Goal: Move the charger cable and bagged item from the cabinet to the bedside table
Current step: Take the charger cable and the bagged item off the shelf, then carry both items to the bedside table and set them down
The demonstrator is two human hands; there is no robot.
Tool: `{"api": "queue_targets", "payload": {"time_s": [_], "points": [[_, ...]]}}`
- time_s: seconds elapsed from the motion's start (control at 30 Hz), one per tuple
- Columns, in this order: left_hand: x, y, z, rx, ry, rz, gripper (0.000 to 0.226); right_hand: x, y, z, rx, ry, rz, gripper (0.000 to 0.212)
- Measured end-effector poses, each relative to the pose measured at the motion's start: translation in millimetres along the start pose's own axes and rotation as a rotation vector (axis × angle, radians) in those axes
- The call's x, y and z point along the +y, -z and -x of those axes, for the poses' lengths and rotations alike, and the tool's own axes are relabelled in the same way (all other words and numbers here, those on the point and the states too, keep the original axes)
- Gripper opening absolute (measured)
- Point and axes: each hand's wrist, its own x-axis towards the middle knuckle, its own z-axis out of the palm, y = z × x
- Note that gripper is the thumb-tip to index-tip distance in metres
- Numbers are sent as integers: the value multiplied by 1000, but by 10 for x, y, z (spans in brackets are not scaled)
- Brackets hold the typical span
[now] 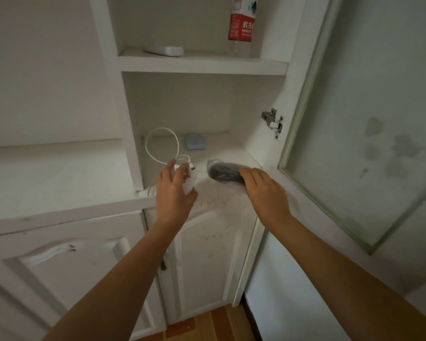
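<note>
My left hand [176, 190] grips a white charger at the front edge of the lower cabinet shelf [231, 153]. Its white cable [158, 143] loops up in the air above my fingers. To the right, a dark item in a clear plastic bag [223, 172] lies on the shelf's front part. The fingers of my right hand [266, 190] close over the right end of that bagged item. The bedside table is not in view.
A small blue-grey pad [194, 142] lies at the back of the same shelf. On the shelf above stand a red-labelled water bottle [241, 25] and a white remote [164, 50]. The glass cabinet door [354, 119] hangs open to the right. Closed lower doors [202, 254] are below.
</note>
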Motion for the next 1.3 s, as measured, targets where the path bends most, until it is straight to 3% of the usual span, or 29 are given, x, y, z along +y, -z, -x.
{"api": "queue_targets", "payload": {"time_s": [0.33, 0.63, 1.07, 1.3], "points": [[567, 621, 1171, 144, 109, -62, 58, -222, 825, 674, 71, 174, -99, 54], [416, 1590, 1988, 284, 238, -252, 58, -1038, 1190, 930, 93, 325, -290, 52], [-105, 3739, 3709, 477, 515, -607, 55, -3364, 1717, 1271, 119, 671, -662, 51], [-26, 4759, 4884, 653, 742, -774, 52, -4787, 2249, 1711, 205, 873, -910, 26]]}}
